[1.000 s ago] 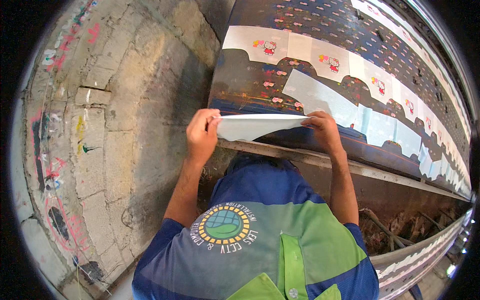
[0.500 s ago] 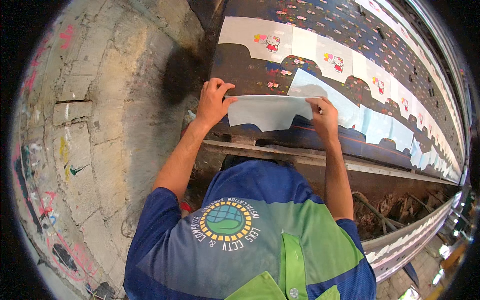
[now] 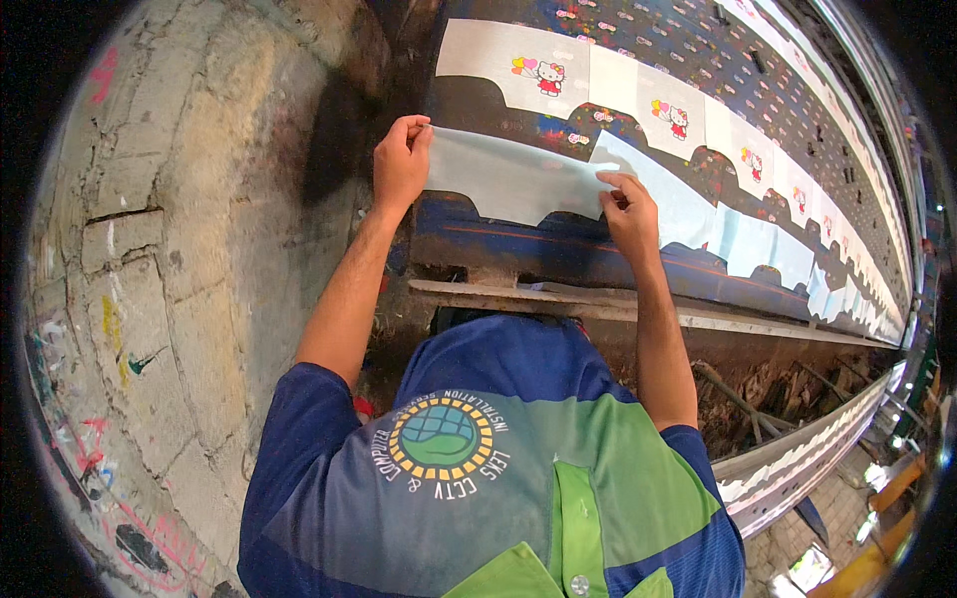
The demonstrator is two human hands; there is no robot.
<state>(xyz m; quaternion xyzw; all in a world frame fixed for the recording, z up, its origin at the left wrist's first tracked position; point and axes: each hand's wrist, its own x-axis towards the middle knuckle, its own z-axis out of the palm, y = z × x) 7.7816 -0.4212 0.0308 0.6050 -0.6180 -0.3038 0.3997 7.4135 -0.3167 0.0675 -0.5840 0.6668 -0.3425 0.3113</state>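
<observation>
A pale bluish-white cut cloth piece [image 3: 503,177], with curved notches along its near edge, lies spread at the near left end of a long dark table. My left hand [image 3: 403,164] is closed on its far left corner, thumb and fingers pinched together. Over the cloth's right end hovers my right hand [image 3: 630,211], its fingers bent and the thumb and index tips apart. Beside that hand, another light blue cloth piece [image 3: 663,199] borders the first one. Part of the meeting edge is hidden behind my right fingers.
Farther across the table [image 3: 469,107] runs a row of white cloth pieces [image 3: 518,65] printed with cartoon figures and balloons. A metal rail [image 3: 558,299] follows the near table edge. On my left stands a rough, paint-marked concrete wall [image 3: 199,299]. Sticks [image 3: 743,404] show below the table.
Both hands have moved away from me, the left one also leftward. The cloth piece has gone from hanging between them to lying spread on the table. My right fingers have loosened.
</observation>
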